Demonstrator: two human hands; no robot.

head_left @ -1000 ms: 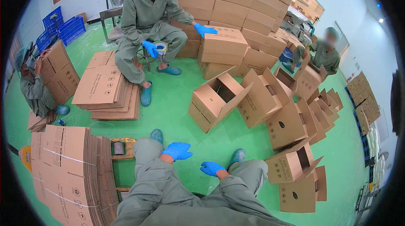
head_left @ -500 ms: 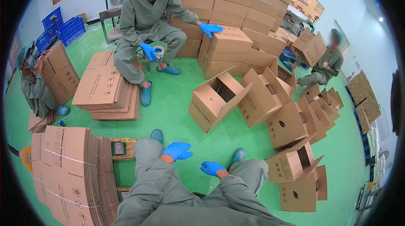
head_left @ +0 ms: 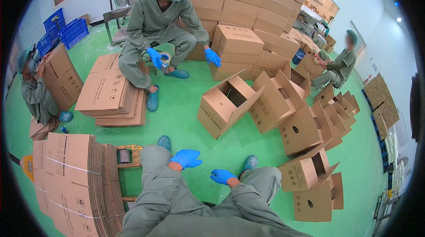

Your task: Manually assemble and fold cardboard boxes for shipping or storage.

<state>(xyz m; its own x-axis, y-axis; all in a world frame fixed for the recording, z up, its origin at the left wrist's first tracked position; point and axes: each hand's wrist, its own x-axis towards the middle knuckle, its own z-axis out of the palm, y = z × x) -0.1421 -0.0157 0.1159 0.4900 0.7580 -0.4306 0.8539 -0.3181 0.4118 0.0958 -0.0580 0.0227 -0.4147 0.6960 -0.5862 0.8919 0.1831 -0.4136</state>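
Note:
Both my hands wear blue gloves and hold nothing. My left hand (head_left: 186, 158) hangs relaxed over my left knee, its fingers stretched out toward the right. Across from it my right hand (head_left: 222, 176) rests its wrist on my right thigh, fingers loosely extended to the left. A gap of green floor lies between them. Nearest in front stands an open carton (head_left: 223, 106) with raised flaps. Beside my right leg is another open carton (head_left: 305, 173). To my left rises a strapped stack of flat cartons (head_left: 66, 175).
Ahead, a seated co-worker (head_left: 164, 20) holds a tape dispenser (head_left: 164, 60) beside flat cartons (head_left: 104, 84). Another person (head_left: 37, 86) handles a carton at far left; a third (head_left: 343, 66) sits at right. Closed cartons (head_left: 248, 11) form a wall behind. A pallet jack (head_left: 27, 166) is at left.
The co-worker ahead has lifted a hand off the closed carton and lowered it. At right, the person's raised carton has gone down to the floor. My hands have not moved.

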